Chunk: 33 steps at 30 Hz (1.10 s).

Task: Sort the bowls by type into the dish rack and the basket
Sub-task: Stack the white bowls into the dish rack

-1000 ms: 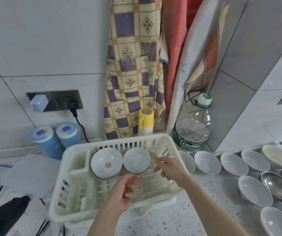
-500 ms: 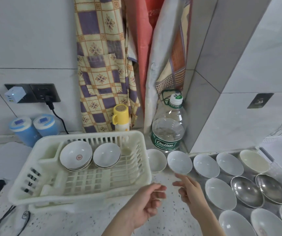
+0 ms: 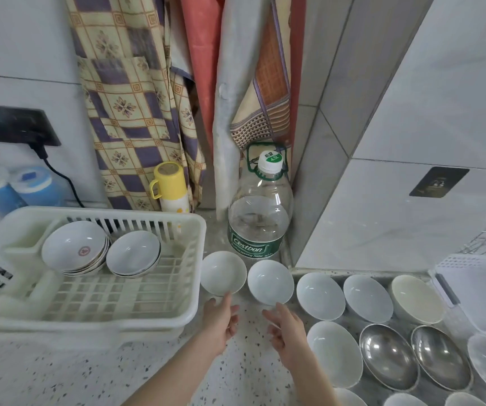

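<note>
Both hands have reached forward, left hand point(image 3: 220, 320) and right hand point(image 3: 287, 328) fingers loosely spread, empty, at two white bowls point(image 3: 223, 272)

in front of me is a speckled tabletop point(image 3: 60, 376). on it stand a white dish rack point(image 3: 189, 306) at the left, a big water bottle point(image 3: 261, 212) and a yellow flask point(image 3: 170, 186) at the back, two blue tubs point(image 3: 16, 189), and rows of white bowls point(image 3: 319, 295) and two steel bowls point(image 3: 388, 356) at the right.

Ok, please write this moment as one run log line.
left hand: open, reaching white bowl | right hand: open, reaching second white bowl | dish rack: holds two bowl stacks
</note>
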Each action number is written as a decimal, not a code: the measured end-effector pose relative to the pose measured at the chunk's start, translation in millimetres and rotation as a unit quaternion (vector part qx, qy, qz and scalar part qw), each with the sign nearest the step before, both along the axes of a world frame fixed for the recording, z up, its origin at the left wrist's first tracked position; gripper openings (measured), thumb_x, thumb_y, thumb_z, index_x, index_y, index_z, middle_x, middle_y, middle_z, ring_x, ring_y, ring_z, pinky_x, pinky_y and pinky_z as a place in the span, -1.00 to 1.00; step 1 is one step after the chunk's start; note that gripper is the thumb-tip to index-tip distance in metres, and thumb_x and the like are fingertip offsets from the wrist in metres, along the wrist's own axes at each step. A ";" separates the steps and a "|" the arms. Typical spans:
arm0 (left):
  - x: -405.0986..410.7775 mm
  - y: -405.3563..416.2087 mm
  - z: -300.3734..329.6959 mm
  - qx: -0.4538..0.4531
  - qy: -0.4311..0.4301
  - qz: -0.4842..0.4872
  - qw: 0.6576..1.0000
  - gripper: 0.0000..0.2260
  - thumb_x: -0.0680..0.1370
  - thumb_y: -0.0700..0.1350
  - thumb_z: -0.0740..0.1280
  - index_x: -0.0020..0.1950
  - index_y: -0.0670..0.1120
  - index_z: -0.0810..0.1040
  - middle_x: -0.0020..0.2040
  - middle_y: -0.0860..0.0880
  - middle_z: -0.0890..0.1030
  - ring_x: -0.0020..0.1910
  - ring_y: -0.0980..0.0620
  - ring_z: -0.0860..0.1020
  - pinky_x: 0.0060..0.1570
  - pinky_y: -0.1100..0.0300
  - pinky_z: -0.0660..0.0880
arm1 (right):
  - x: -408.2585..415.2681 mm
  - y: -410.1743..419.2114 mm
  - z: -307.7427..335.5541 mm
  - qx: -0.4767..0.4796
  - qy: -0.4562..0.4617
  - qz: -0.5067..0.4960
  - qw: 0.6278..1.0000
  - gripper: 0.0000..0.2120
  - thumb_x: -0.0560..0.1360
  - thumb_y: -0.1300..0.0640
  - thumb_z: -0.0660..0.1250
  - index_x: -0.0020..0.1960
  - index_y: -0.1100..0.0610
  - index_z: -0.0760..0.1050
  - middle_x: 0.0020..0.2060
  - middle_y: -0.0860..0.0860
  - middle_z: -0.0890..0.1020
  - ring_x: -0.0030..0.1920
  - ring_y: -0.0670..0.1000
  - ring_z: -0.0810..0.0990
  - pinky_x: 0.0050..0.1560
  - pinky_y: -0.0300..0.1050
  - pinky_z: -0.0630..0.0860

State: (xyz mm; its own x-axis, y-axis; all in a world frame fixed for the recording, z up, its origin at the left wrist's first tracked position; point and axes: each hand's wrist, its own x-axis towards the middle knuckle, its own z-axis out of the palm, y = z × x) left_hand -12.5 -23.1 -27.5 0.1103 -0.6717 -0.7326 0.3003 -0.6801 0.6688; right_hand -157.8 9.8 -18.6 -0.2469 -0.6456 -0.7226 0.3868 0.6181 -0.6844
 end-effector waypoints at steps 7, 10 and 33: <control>-0.5 -19.1 -14.3 -0.015 0.006 0.066 0.998 -0.83 0.65 -0.10 0.23 0.23 -0.06 0.44 -0.12 -0.15 0.66 -0.46 0.05 0.45 -0.57 0.29 0.31 | 2.2 -24.5 -8.2 0.021 0.040 0.003 0.999 -0.85 0.57 0.15 0.24 0.11 0.17 0.44 -0.06 0.14 0.69 -0.43 -0.02 0.37 -0.57 -0.26 0.20; -0.3 -21.9 -16.0 -0.013 0.006 0.084 0.996 -0.80 0.64 -0.18 0.22 0.26 -0.06 0.43 -0.14 -0.17 0.65 -0.45 0.05 0.43 -0.58 0.28 0.31 | 4.1 -26.3 -13.2 0.019 0.058 -0.018 0.998 -0.81 0.53 0.22 0.22 0.12 0.25 0.47 -0.12 0.17 0.69 -0.42 -0.01 0.33 -0.50 -0.23 0.22; 42.4 80.5 61.5 -0.077 -0.072 -0.198 0.975 -0.74 0.49 -0.20 0.29 0.17 -0.04 0.49 -0.30 -0.16 0.71 -0.55 0.09 0.38 -0.54 0.30 0.27 | 18.6 43.1 87.4 -0.136 0.044 -0.090 0.986 -0.91 0.51 0.25 0.20 -0.06 0.22 0.47 -0.22 0.23 0.72 -0.55 -0.10 0.15 -0.63 -0.31 0.13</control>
